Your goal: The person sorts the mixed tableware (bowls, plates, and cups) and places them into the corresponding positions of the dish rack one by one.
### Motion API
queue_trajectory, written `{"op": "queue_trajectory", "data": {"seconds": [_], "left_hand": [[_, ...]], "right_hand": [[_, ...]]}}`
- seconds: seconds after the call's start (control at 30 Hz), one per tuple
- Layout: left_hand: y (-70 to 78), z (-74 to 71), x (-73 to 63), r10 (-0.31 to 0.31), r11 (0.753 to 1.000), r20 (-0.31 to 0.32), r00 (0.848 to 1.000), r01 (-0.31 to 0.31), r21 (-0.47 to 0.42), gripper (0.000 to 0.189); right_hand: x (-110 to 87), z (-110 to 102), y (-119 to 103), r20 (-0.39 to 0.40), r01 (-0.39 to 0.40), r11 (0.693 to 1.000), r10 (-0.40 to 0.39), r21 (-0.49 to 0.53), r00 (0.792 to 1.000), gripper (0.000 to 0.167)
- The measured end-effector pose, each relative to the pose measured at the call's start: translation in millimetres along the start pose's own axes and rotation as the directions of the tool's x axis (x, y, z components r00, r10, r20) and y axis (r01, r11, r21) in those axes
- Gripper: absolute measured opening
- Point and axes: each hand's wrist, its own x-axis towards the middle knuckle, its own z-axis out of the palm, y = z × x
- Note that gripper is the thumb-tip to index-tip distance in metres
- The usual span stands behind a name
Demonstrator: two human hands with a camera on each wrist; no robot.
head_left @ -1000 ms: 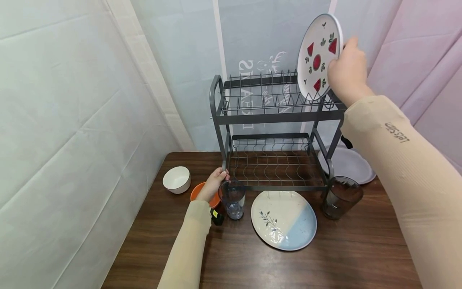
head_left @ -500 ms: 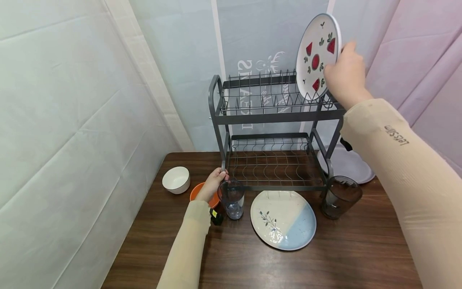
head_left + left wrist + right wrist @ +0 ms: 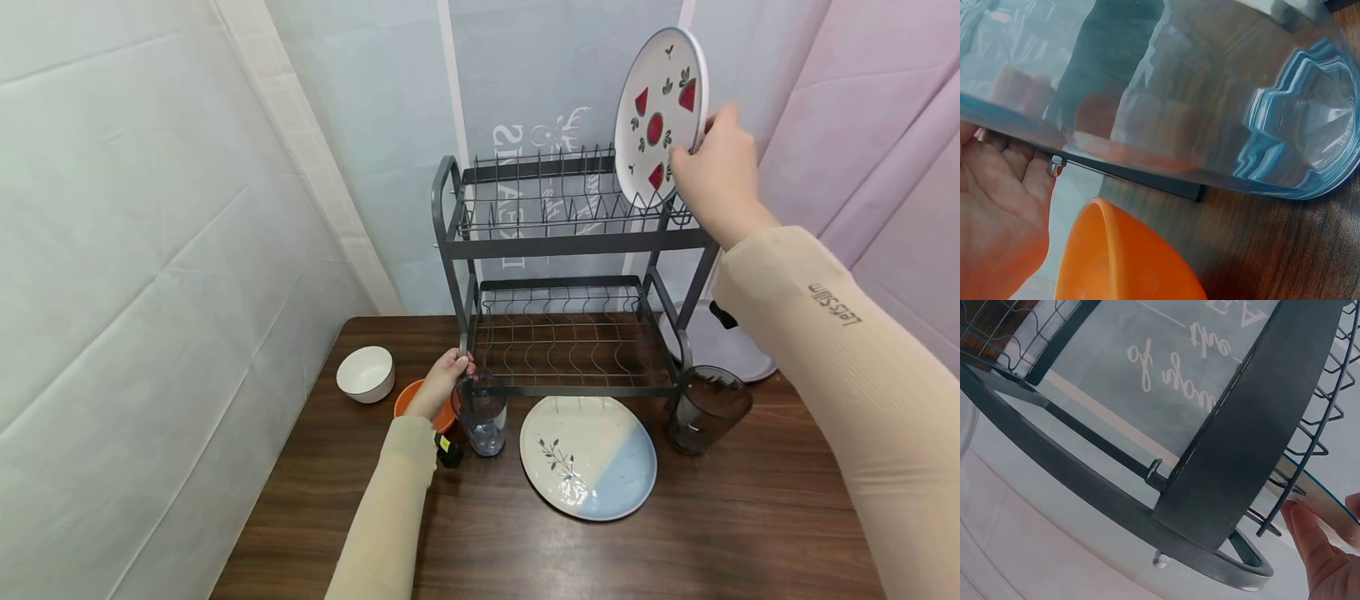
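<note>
A white plate with red watermelon designs stands on edge in the right end of the rack's top tier. My right hand is at its right edge, thumb in front and fingers behind, pinching it. In the right wrist view, fingers lie against the plate's rim, beside the wire dividers. My left hand grips the lower left leg of the dark metal dish rack. Right beside that hand stands a clear bluish glass, with an orange bowl partly hidden under the wrist.
A white bowl sits at the left on the wooden table. In front of the rack lies a cream and blue plate. A dark tinted glass stands near the rack's right foot, with a pale plate behind it.
My right hand has slid down along the plate's edge and slightly left. The plate has shifted only slightly. My left hand keeps its hold on the rack.
</note>
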Motion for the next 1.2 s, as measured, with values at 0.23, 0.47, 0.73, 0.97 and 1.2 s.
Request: {"op": "queue_trajectory", "data": {"seconds": [0.23,0.47,0.73,0.97,1.2], "left_hand": [[-0.6,0.9,-0.4,0.007,1.0,0.004,1.0,-0.007,0.008,0.015],[-0.8,0.3,-1.1,0.002,1.0,0.007,1.0,-0.002,-0.012,0.015],[-0.9,-0.8,-2.0,0.001,1.0,0.003,1.0,-0.001,-0.012,0.015],[-2.0,-1.2,-1.7,-0.002,1.0,0.009,1.0,0.003,-0.031,0.015],[-1.2,0.3,-1.5,-0.002,1.0,0.0,1.0,0.002,-0.025,0.015]], "right_hand": [[-9.9,-1.5,13.1,-0.018,0.033,0.999,-0.032,0.024,0.999,0.047],[-21.0,-2.3,23.4,-0.061,0.053,0.998,-0.051,0.038,0.997,0.046],[-34.9,-0.3,35.6,-0.129,0.139,0.99,-0.137,0.006,0.982,0.035],[-45.2,-1.1,45.8,-0.183,0.179,0.982,-0.166,0.055,0.969,0.031],[-53.8,1.0,58.7,-0.163,0.167,0.985,-0.157,0.046,0.974,0.031]]}}
